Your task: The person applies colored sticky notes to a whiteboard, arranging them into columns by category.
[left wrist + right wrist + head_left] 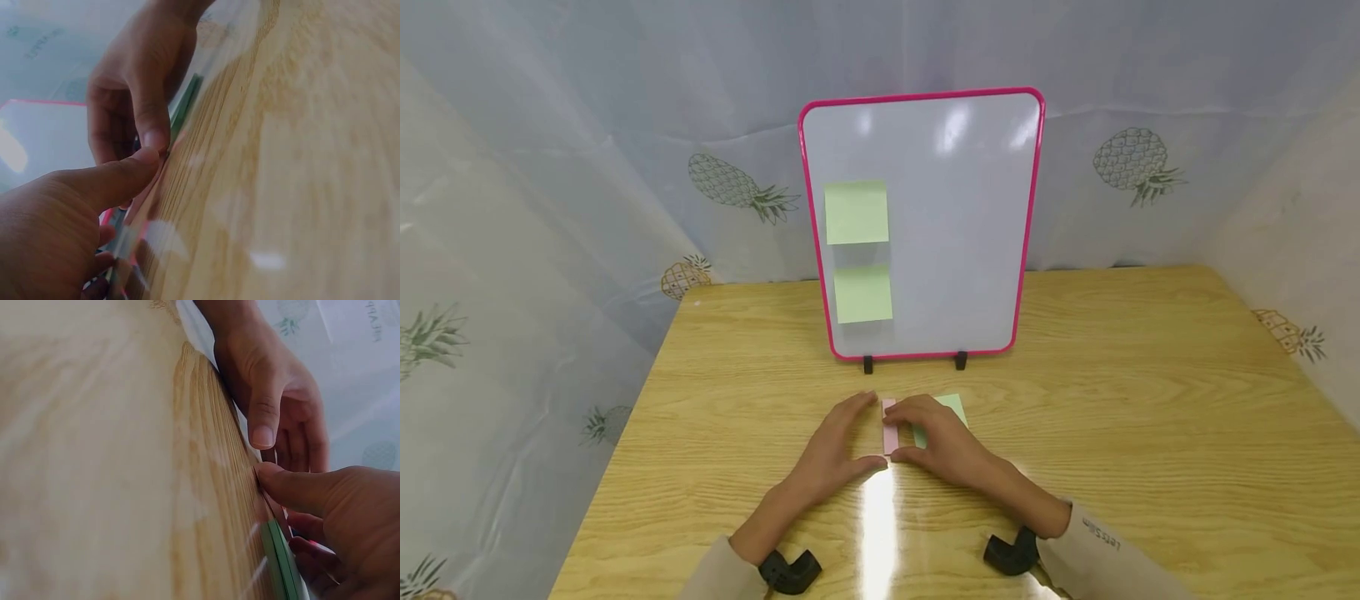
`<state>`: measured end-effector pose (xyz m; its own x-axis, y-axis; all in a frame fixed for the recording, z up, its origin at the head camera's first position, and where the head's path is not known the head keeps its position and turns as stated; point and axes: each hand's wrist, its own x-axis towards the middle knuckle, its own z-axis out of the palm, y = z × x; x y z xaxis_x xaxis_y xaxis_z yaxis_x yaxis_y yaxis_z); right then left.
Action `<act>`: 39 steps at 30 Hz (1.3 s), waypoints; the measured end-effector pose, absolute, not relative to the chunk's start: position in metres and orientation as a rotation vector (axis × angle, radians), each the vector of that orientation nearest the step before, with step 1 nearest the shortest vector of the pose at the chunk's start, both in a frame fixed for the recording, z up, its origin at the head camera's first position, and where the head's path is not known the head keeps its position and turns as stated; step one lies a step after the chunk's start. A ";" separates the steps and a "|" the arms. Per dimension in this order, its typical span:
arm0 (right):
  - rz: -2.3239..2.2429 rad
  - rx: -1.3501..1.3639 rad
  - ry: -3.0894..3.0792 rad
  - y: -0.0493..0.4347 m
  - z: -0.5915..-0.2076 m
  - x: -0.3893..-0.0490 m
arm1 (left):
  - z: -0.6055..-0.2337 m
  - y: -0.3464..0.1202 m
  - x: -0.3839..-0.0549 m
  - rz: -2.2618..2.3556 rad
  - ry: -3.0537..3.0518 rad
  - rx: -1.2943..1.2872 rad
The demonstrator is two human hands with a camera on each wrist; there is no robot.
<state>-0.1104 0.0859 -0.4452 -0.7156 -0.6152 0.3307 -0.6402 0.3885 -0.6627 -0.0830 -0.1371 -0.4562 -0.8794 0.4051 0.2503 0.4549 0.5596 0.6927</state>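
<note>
A narrow pink sticky-note pad (pixel 890 427) lies on the table below the whiteboard. My right hand (pixel 946 440) holds it, thumb at the near end and fingertips over its upper part. Just to the left, my left hand (pixel 829 452) has thumb and fingers spread in a curve, a small gap from the pad. Partly under my right hand is a light green sticky-note pad (pixel 953 405); the right wrist view shows its thick green edge (pixel 281 559). The left wrist view has my left thumb overlapping the right thumb, so contact there is unclear.
A whiteboard (pixel 958 242) with a pink frame stands upright on black feet behind the hands. Two green sticky notes, an upper note (pixel 857 213) and a lower note (pixel 863 294), are on its left side. A pineapple-print curtain (pixel 625 167) surrounds the wooden table (pixel 1135 400).
</note>
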 end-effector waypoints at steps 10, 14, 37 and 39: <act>1.306 1.189 -2.683 0.088 -0.439 -0.111 | -0.455 -0.139 -0.083 -1.266 -2.655 -0.795; 1.261 1.182 -2.710 0.087 -0.436 -0.111 | -0.456 -0.141 -0.083 -1.302 -2.626 -0.813; 1.333 1.046 -2.626 0.081 -0.436 -0.112 | -0.463 -0.147 -0.081 -1.149 -2.557 -1.016; 1.367 1.010 -2.629 0.081 -0.437 -0.112 | -0.463 -0.148 -0.081 -1.075 -2.562 -1.044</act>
<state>-0.1118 0.0807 -0.4368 -0.7916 -0.5372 0.2912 -0.5469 0.4102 -0.7298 -0.0808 -0.1478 -0.4635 -0.7394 0.5405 0.4015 0.6652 0.4941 0.5599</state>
